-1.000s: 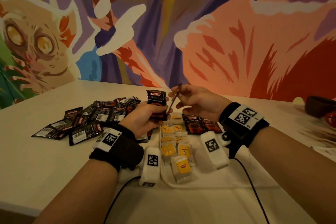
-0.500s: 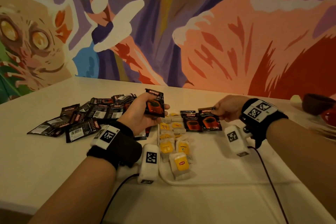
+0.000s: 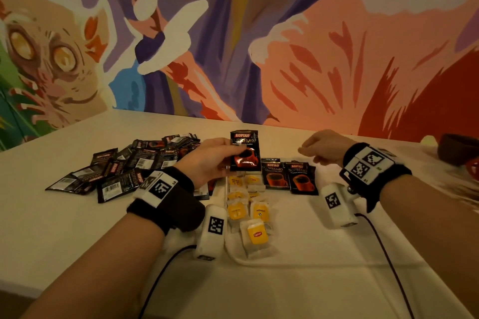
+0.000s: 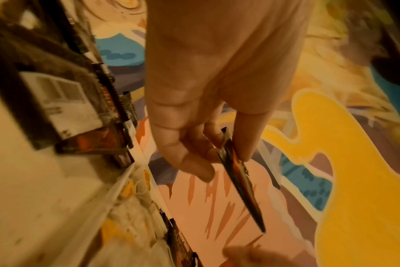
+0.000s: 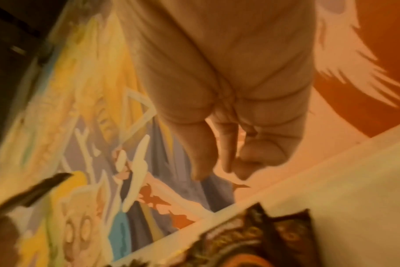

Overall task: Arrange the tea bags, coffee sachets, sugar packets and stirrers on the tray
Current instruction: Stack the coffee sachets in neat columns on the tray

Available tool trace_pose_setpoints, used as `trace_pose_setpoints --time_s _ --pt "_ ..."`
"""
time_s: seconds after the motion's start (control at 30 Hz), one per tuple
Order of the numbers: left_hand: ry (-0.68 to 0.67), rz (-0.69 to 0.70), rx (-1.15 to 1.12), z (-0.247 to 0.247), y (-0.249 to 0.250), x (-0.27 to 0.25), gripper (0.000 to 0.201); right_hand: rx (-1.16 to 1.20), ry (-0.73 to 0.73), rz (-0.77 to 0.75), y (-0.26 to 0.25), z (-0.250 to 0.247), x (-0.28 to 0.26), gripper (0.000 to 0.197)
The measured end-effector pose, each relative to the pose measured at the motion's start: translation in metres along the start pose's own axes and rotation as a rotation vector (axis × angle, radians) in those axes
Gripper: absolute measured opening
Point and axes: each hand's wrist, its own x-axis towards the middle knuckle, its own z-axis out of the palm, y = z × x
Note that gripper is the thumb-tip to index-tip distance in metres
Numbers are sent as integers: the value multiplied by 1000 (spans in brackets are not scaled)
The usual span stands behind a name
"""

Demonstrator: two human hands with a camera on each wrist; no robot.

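Note:
My left hand (image 3: 225, 160) pinches a black Kopiko coffee sachet (image 3: 245, 150) and holds it upright above the far left of the white tray (image 3: 241, 260). In the left wrist view, thumb and fingers of the left hand (image 4: 224, 162) clamp the sachet (image 4: 240, 178) edge-on. My right hand (image 3: 308, 154) hovers over the tray with fingers loosely curled and holds nothing; the right hand (image 5: 217, 171) is just as bare in its wrist view. Two coffee sachets (image 3: 289, 177) lie side by side on the tray below it. Yellow tea bags (image 3: 246, 204) fill the tray's left column.
A loose pile of black sachets (image 3: 129, 168) lies on the table left of the tray. A dark bowl (image 3: 458, 149) stands at the far right. A painted mural wall rises behind the table. Camera cables trail from both wrists toward me.
My right hand carried a sachet from beside the left hand to the tray, laid it next to the first one, let go and lifted. The left hand kept its sachet.

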Motion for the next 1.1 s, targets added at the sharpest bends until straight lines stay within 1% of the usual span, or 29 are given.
trace_pose_setpoints --time_s 0.03,0.1,0.13,0.2,0.23,0.33,0.4,0.47,0.5,0.53,0.63,0.77,0.83,0.93,0.97,1.03,1.1 --pt "-2 3 78 2 3 2 9 106 -27 -52 -10 1 -9 18" --pt "-15 1 201 9 9 6 13 317 -170 -103 -31 4 -28 23" --pt "-25 -3 239 13 12 8 14 387 -247 -117 -40 8 -36 21" --pt "-54 -10 297 24 16 9 14 423 -337 -147 -51 16 -44 11" --pt "-69 -18 328 29 17 10 15 418 -339 -155 -53 19 -46 11" --pt "-110 -56 390 37 18 10 12 326 -239 -143 -50 18 -41 23" --pt "-85 -95 416 35 21 10 11 169 -176 -91 -44 14 -36 19" --pt "-63 -154 481 31 23 11 18 53 -171 -32 -39 15 -36 13" --pt "-71 -188 537 30 24 12 22 31 -178 -12 -36 18 -35 18" --pt "-85 -219 610 30 24 13 25 30 -179 4 -34 22 -35 23" --pt "-112 -266 822 33 21 19 26 64 -167 17 -31 30 -32 23" --pt "-129 -280 951 39 19 31 17 79 -40 73 -27 13 -25 30" --pt "-156 -279 1007 42 19 36 14 -12 -62 143 -17 0 -24 30" --pt "-197 -280 1027 50 20 40 13 -284 -199 230 -1 -6 -27 37" --pt "-208 -280 1022 52 20 41 12 -329 -237 227 2 -3 -28 40" --pt "-213 -282 1005 54 18 43 12 -355 -254 193 5 3 -27 44" --pt "-189 -258 974 49 19 40 22 -355 -243 179 1 7 -25 45"
